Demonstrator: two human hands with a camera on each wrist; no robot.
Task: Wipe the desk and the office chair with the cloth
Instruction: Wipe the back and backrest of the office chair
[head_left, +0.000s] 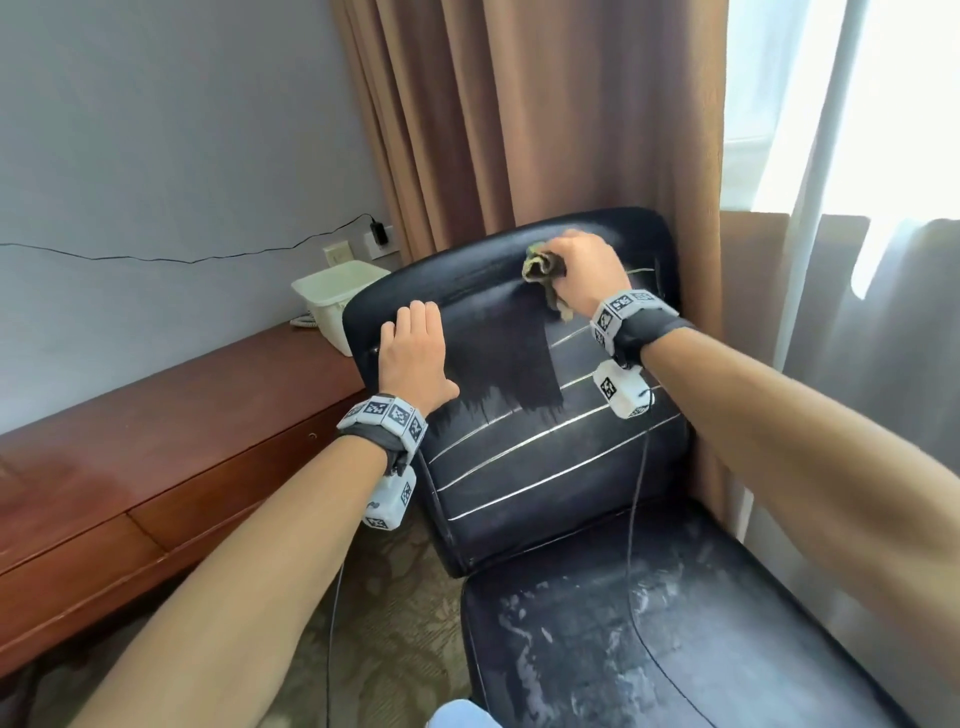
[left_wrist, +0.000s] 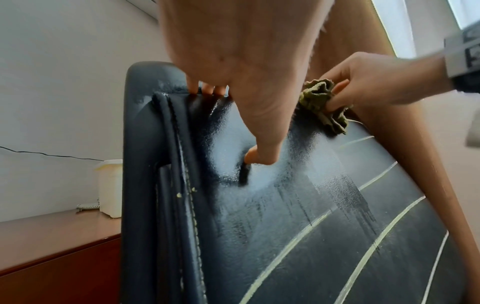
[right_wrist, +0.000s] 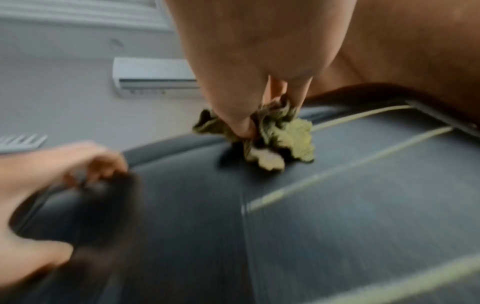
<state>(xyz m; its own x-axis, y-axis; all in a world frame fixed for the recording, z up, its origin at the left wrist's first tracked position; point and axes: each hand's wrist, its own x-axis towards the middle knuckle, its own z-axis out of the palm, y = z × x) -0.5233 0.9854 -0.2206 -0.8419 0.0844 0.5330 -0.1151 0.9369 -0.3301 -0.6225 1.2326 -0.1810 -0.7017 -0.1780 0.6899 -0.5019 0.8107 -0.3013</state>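
A black leather office chair (head_left: 545, 457) faces me, its dusty backrest (left_wrist: 298, 226) crossed by pale seams, with a darker wiped patch in the middle. My right hand (head_left: 582, 273) grips a bunched olive-green cloth (head_left: 543, 267) (left_wrist: 320, 102) (right_wrist: 278, 133) and presses it on the upper backrest near the top edge. My left hand (head_left: 413, 353) (left_wrist: 233, 86) lies flat with straight fingers on the backrest's upper left, thumb spread on the leather. The brown wooden desk (head_left: 156, 426) runs along the wall on the left.
A white plastic bin (head_left: 337, 296) and a coiled phone cord sit at the desk's far end. Brown curtains (head_left: 519, 114) hang behind the chair, a bright window at the right. A black cable runs along the wall to a socket. The chair seat (head_left: 675, 639) shows white dust smears.
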